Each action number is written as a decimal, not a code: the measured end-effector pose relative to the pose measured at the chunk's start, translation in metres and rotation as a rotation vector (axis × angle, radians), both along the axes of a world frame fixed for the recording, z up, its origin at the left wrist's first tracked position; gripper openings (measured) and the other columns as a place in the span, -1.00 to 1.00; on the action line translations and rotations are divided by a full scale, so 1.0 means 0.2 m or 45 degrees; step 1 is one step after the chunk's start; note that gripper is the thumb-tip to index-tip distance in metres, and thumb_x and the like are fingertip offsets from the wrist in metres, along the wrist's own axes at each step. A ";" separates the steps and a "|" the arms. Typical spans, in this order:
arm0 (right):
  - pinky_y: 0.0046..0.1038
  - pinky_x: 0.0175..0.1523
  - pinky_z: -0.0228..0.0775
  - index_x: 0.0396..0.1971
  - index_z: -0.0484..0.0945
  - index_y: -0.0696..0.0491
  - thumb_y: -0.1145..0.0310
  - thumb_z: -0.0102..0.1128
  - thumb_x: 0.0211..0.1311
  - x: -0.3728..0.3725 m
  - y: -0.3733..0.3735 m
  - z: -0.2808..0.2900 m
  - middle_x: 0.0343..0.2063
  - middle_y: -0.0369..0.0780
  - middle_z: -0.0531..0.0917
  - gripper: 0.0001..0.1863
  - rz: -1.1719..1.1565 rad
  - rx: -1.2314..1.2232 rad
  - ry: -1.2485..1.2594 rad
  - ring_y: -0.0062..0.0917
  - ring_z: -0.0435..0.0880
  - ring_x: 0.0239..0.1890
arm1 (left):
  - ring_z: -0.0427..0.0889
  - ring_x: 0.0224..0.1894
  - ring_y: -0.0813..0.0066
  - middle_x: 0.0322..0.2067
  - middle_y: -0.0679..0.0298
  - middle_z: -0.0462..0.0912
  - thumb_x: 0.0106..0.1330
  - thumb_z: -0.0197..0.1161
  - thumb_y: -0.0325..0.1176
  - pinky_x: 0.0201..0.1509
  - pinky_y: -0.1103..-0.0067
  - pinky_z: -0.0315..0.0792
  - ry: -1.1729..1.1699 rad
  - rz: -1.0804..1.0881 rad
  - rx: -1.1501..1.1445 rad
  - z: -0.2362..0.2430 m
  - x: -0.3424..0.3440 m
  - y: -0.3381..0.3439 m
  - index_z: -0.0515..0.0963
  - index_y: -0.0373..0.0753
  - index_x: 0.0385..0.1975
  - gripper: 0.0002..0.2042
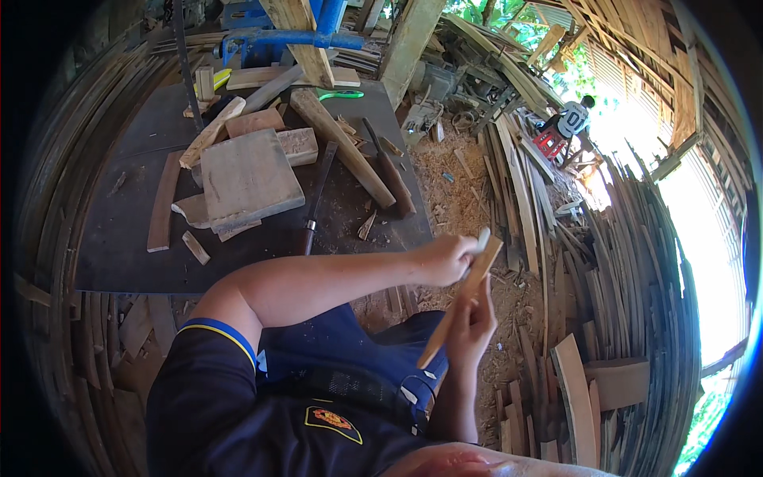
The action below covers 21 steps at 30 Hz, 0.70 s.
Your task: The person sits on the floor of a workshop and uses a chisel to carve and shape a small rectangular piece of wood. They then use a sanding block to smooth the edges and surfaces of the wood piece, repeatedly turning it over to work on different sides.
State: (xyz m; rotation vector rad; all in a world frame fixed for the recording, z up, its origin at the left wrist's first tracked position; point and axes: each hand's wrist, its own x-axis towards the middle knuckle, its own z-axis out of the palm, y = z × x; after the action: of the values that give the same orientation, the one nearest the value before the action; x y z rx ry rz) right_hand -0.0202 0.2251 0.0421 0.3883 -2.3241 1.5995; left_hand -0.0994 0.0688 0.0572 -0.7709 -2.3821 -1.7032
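A narrow light-brown wooden strip [457, 314] is held slantwise off the right of the table. My right hand [474, 322] grips it near the middle, with the fingers partly behind the wood. My left hand [447, 260] is closed in a fist beside the strip's upper end. A small pale thing [483, 237] shows at that fist, too small to name. On the dark table [127, 238] lie a flat square wood block [253, 179], a long rounded wooden bar [342, 147] and a long-bladed knife [321, 184] with a brown handle.
A blue metal machine [294, 37] stands beyond the table. A green-handled tool [342, 95] lies at its far edge. Sawdust [449, 187] covers the ground. Stacked planks [620, 262] line the right side. Another person [572, 119] sits far off on a red stool.
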 end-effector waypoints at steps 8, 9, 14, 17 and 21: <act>-0.60 -0.58 0.17 0.38 0.22 0.31 0.47 0.07 0.45 -0.18 -0.01 0.04 -0.69 -0.38 0.48 -0.43 -0.208 -0.085 0.189 -0.82 0.39 -0.65 | 0.72 -0.38 0.04 -0.41 -0.13 0.67 0.38 0.15 -0.50 -0.32 0.34 0.49 0.143 -0.123 -0.038 -0.02 0.07 0.03 0.57 -0.39 -0.06 -0.79; -0.60 -0.58 0.16 0.37 0.22 0.31 0.47 0.07 0.44 -0.19 0.00 0.04 -0.70 -0.38 0.48 -0.44 -0.234 -0.075 0.156 -0.82 0.39 -0.65 | 0.72 -0.38 0.01 -0.40 -0.14 0.67 0.38 0.15 -0.50 -0.32 0.34 0.50 0.158 -0.136 -0.020 -0.02 0.07 0.03 0.57 -0.39 -0.04 -0.78; -0.61 -0.55 0.19 0.41 0.16 0.31 0.48 0.05 0.44 -0.04 -0.06 0.00 -0.69 -0.39 0.44 -0.40 -0.121 -0.068 0.087 -0.81 0.37 -0.64 | 0.75 -0.34 0.09 -0.41 -0.14 0.67 0.40 0.14 -0.48 -0.34 0.35 0.49 0.059 -0.005 -0.015 0.00 0.04 0.01 0.58 -0.39 -0.05 -0.79; -0.60 -0.56 0.19 0.41 0.16 0.28 0.43 0.06 0.44 -0.06 -0.06 0.02 -0.72 -0.37 0.42 -0.38 -0.204 -0.033 0.103 -0.80 0.36 -0.64 | 0.75 -0.37 0.21 -0.45 -0.13 0.64 0.36 0.13 -0.52 -0.37 0.37 0.46 0.124 -0.026 -0.012 -0.02 0.04 0.02 0.59 -0.41 -0.25 -0.88; -0.56 -0.59 0.19 0.38 0.22 0.29 0.42 0.06 0.44 -0.26 0.02 0.09 -0.74 -0.35 0.42 -0.42 -0.403 -0.099 0.202 -0.79 0.37 -0.66 | 0.73 -0.41 0.25 -0.49 -0.12 0.61 0.33 0.14 -0.55 -0.40 0.39 0.44 0.192 -0.174 -0.071 0.03 0.11 0.03 0.55 -0.43 -0.37 -0.91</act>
State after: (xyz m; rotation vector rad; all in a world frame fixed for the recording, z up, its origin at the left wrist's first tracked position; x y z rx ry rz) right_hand -0.0719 0.2293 0.0592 0.1161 -2.0762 1.4434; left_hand -0.0776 0.0741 0.0642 -1.0538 -2.3315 -1.5690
